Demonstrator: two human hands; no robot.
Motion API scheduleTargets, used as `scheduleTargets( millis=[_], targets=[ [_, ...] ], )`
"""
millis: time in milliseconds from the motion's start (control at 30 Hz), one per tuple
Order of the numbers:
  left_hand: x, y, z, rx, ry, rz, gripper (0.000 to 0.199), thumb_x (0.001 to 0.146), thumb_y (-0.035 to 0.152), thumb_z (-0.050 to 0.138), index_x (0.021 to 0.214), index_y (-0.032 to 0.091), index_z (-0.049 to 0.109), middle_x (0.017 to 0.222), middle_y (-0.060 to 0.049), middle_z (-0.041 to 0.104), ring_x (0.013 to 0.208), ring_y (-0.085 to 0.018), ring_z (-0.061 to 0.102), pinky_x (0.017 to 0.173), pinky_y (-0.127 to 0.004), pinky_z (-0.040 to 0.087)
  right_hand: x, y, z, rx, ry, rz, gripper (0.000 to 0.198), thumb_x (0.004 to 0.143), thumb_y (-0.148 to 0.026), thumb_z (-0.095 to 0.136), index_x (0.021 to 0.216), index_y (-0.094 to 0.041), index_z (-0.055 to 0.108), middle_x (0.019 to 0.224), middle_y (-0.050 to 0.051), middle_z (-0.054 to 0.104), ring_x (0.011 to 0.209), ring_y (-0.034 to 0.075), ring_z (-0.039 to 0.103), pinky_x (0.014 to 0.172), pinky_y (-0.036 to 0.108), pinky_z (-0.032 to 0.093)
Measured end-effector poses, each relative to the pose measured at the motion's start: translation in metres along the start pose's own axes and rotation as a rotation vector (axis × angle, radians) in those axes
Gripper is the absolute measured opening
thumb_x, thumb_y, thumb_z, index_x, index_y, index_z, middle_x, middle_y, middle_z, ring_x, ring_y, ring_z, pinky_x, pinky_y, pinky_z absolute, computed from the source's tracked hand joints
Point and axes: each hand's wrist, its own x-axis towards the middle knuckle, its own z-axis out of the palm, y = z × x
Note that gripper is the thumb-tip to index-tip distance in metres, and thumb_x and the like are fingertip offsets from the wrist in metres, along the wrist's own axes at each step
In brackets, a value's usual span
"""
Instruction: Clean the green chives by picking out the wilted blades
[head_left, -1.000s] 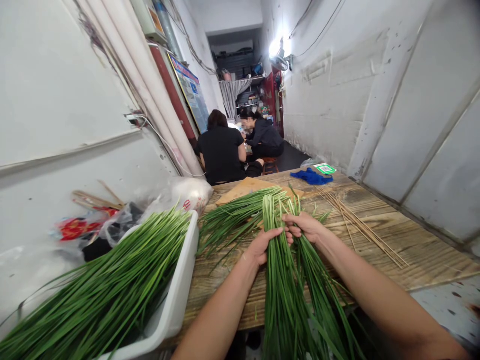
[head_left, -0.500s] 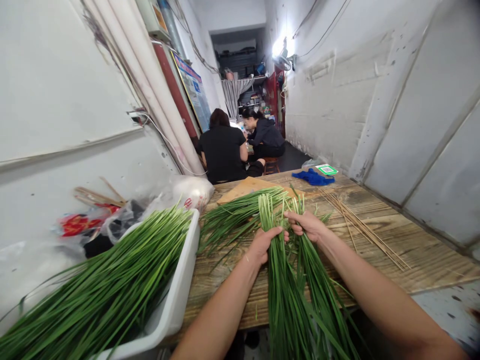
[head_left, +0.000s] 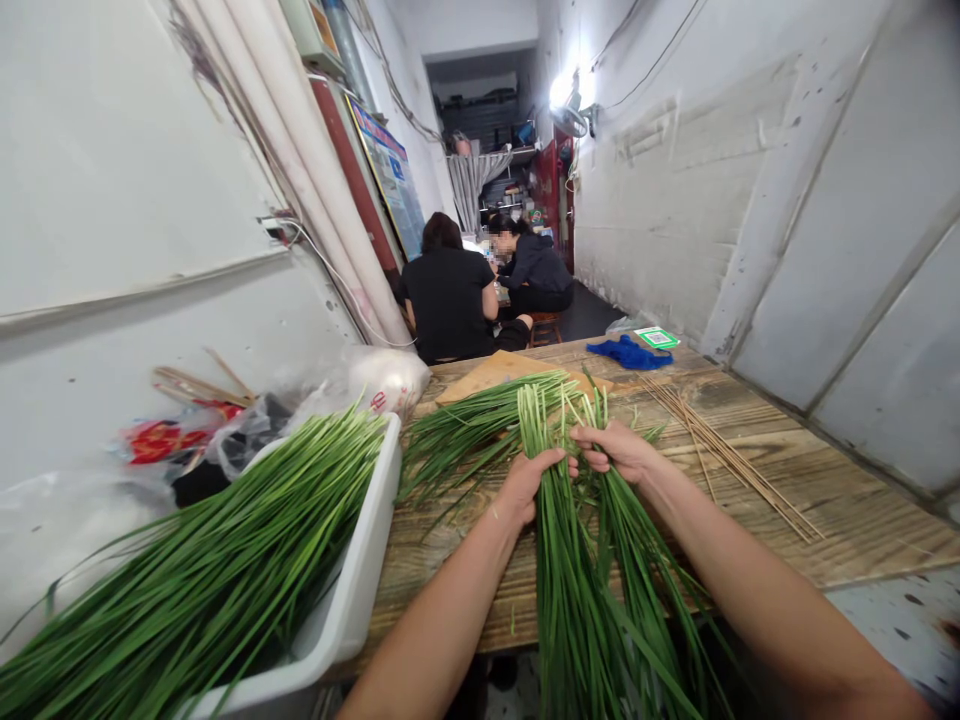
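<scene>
My left hand (head_left: pixel 534 482) is closed round a thick bunch of garlic chives (head_left: pixel 559 570), pale stem ends up and green leaves hanging over the table's front edge. Just to its right, my right hand (head_left: pixel 611 450) grips a second, thinner bunch of chives (head_left: pixel 645 570), thumb and forefinger pinched near the pale ends. The two bunches lie side by side and their leaves overlap lower down. Behind my hands, a pile of chives (head_left: pixel 472 420) rests on the wooden table (head_left: pixel 750 450), its pale ends towards the right.
At left, a white plastic tub (head_left: pixel 367 560) holds many chives (head_left: pixel 225 550). Plastic bags (head_left: pixel 390 380) lie behind it. Thin wooden sticks (head_left: pixel 739 465), a blue cloth (head_left: pixel 630 352) and a green-bordered code card (head_left: pixel 657 338) are on the table's right. Two people (head_left: pixel 450 285) sit beyond.
Both hands keep their hold on the chives, nearly in the same place. The view has shifted very slightly.
</scene>
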Motion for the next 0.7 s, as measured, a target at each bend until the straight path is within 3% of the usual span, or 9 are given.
scheduleTargets(
  millis=[233,367,533,600,700],
  targets=[
    [-0.001,0.001,0.001,-0.008,0.001,0.005,0.024,0.062,0.025,0.074,0.078,0.008,0.069,0.063,-0.009,0.069,0.057,-0.017,0.064,0.055,-0.025,0.048,-0.002,0.003,0.005,-0.113,-0.071,0.028,0.029,0.065,-0.032,0.072,0.055,-0.016,0.050,0.041,-0.002,0.049,0.036,0.006,0.043,0.031,0.015,0.020],
    [0.000,0.001,0.001,-0.011,0.018,0.025,0.022,0.062,0.024,0.074,0.077,0.009,0.069,0.061,-0.008,0.068,0.052,-0.015,0.062,0.053,-0.025,0.047,-0.004,0.002,0.003,-0.106,-0.127,0.028,0.031,0.068,-0.034,0.070,0.054,-0.015,0.049,0.044,-0.002,0.051,0.033,0.003,0.035,0.031,0.015,0.020],
    [0.003,0.001,-0.001,-0.023,0.055,0.006,0.018,0.065,0.024,0.073,0.072,0.009,0.067,0.060,-0.007,0.068,0.047,-0.013,0.059,0.050,-0.024,0.048,-0.008,-0.011,-0.006,0.048,-0.225,0.038,0.034,0.070,-0.034,0.071,0.056,-0.017,0.046,0.040,-0.010,0.034,0.033,0.001,0.023,0.031,0.014,0.021],
    [0.003,0.001,-0.001,-0.036,0.061,-0.004,0.015,0.066,0.022,0.072,0.072,0.009,0.067,0.062,-0.008,0.069,0.049,-0.014,0.060,0.052,-0.025,0.050,-0.006,-0.014,-0.009,0.079,-0.171,0.020,0.032,0.070,-0.034,0.071,0.058,-0.017,0.047,0.042,-0.010,0.034,0.033,0.001,0.022,0.031,0.015,0.020],
    [0.005,0.001,-0.003,-0.049,0.065,-0.032,0.012,0.069,0.019,0.068,0.070,0.007,0.067,0.064,-0.010,0.069,0.050,-0.014,0.061,0.054,-0.025,0.051,0.000,-0.012,-0.012,0.052,0.071,-0.018,0.025,0.068,-0.030,0.071,0.065,-0.017,0.051,0.046,-0.008,0.042,0.032,0.002,0.026,0.029,0.015,0.020]
  ],
)
